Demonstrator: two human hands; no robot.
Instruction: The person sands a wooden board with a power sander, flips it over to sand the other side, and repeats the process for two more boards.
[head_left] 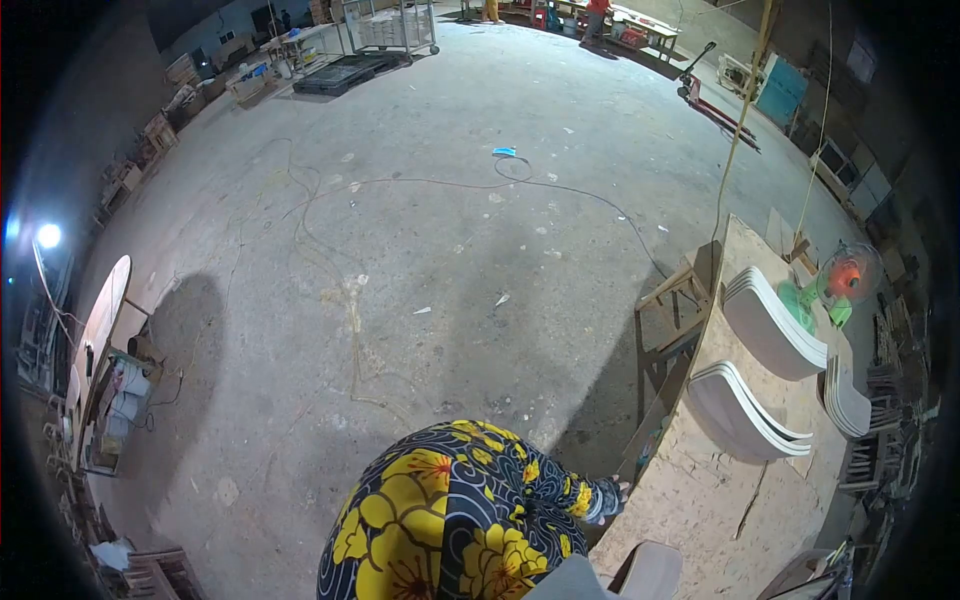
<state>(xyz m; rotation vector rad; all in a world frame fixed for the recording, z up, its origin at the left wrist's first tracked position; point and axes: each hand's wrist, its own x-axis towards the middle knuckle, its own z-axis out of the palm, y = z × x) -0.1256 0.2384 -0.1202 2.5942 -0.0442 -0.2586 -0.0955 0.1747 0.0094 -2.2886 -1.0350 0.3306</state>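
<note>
My left arm, in a black sleeve with yellow flowers (pixel 545 485), reaches to the right. At its end, my left hand (pixel 608 498), which looks gloved, is by the near edge of the wooden worktable (pixel 690 490). The fingers are small and partly hidden, so their grip cannot be made out. Close to it, at the bottom, lies a rounded grey-brown panel (pixel 650 572). Farther along the table are a stack of curved pale panels (pixel 775 325) and a smaller stack of the same kind (pixel 745 410). My right hand is out of view.
A wooden stool (pixel 675 305) stands against the table. An orange and green fan (pixel 848 277) is at the far right. Cables (pixel 420 182) run over the concrete floor. An oval board (pixel 105 310) stands at left; a red pallet jack (pixel 715 112) and people are farther back.
</note>
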